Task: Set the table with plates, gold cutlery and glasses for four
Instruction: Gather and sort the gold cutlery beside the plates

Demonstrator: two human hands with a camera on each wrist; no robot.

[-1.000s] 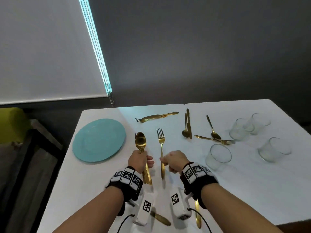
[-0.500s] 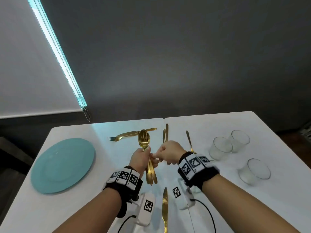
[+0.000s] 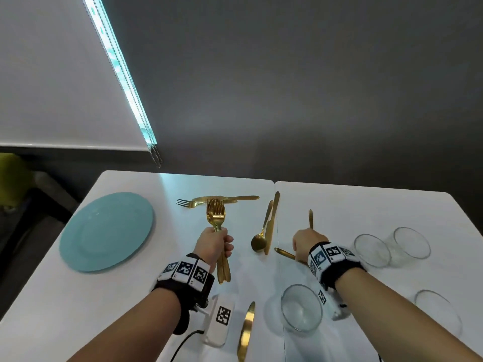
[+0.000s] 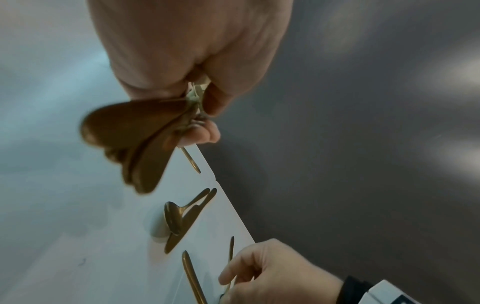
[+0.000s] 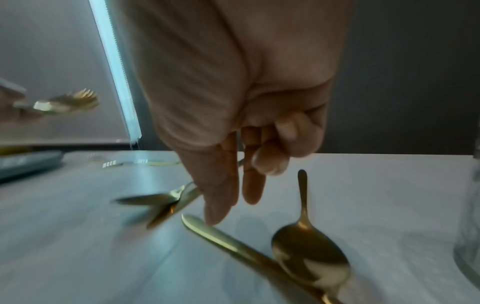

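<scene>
Just now our left hand (image 3: 214, 245) is wrapped around a bundle (image 3: 216, 218) of gold cutlery, a spoon and fork heads standing upright above the fist and the handles hanging below it, clear of the table (image 3: 366, 210). Our right hand (image 3: 304, 242) is down over a fork (image 5: 223, 239) and a spoon (image 5: 310, 253) that cross on the table; its fingers (image 5: 221, 197) reach down loosely, one fingertip at the fork's handle end, gripping nothing yet. Between our hands lie another spoon (image 3: 258, 242) and a knife (image 3: 271, 223), side by side and touching. Farther back a fork and knife pair (image 3: 222, 199) lies crosswise. A teal plate (image 3: 107, 231) sits on the left. One glass (image 3: 301, 308) stands near our right wrist, two more (image 3: 392, 246) beyond it to the right, and a fourth (image 3: 439, 312) at the right edge. A lone knife (image 3: 247, 330) lies at the near edge.
</scene>
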